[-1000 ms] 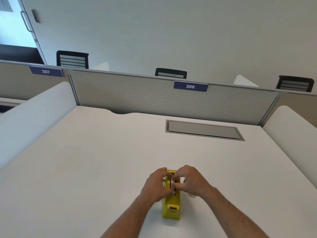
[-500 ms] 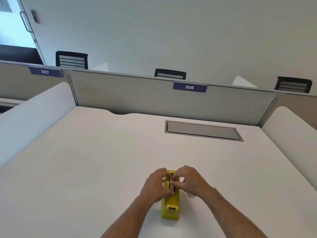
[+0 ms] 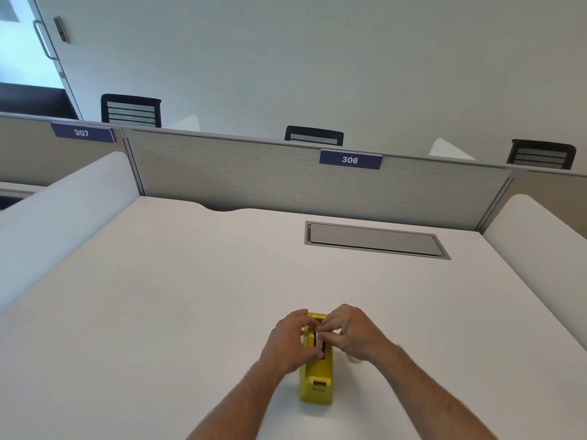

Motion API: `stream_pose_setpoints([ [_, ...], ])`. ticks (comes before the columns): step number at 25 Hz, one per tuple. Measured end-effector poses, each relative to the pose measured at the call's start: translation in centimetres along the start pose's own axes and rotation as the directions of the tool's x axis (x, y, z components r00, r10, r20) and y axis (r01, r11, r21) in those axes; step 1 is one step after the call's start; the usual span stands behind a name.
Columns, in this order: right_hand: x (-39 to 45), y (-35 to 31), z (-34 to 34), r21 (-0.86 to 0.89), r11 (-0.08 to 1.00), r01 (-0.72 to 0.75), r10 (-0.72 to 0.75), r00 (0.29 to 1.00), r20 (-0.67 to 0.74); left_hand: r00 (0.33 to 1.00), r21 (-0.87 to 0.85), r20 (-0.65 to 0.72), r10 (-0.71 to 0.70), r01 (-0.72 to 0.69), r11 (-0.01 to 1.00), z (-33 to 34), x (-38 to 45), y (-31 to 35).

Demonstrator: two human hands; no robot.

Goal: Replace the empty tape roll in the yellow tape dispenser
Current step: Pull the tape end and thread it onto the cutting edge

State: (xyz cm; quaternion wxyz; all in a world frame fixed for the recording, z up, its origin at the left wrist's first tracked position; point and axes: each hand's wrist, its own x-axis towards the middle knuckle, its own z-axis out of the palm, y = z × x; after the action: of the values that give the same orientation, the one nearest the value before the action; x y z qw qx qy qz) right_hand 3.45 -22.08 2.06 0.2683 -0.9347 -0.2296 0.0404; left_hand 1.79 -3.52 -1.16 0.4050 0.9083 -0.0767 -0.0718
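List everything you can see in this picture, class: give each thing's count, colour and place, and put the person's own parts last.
tape dispenser: 1, yellow, on the desk near the front edge, between the hands
roll: 1, whitish, on the desk right of the dispenser, mostly hidden by the right wrist
desk: 1, white, fills the lower view
cable hatch: 1, grey, set in the desk, back right
partition: 1, beige-grey, behind the desk
number signs: 2, dark blue, 306 and 307, on the partition tops
chairs: 3, black, beyond the partition
door: 1, glass, top left
left hand: on the dispenser's left side
right hand: fingers at the dispenser's top slot
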Motion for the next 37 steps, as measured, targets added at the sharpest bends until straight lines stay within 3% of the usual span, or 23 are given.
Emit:
stream_pose_setpoints([
  [37,-0.48,-0.57,0.66,-0.056,0.998,0.019,-0.022,0.998,-0.063,1.000,-0.059,-0.001,-0.005,0.005,0.998,-0.50,-0.41,0.63],
])
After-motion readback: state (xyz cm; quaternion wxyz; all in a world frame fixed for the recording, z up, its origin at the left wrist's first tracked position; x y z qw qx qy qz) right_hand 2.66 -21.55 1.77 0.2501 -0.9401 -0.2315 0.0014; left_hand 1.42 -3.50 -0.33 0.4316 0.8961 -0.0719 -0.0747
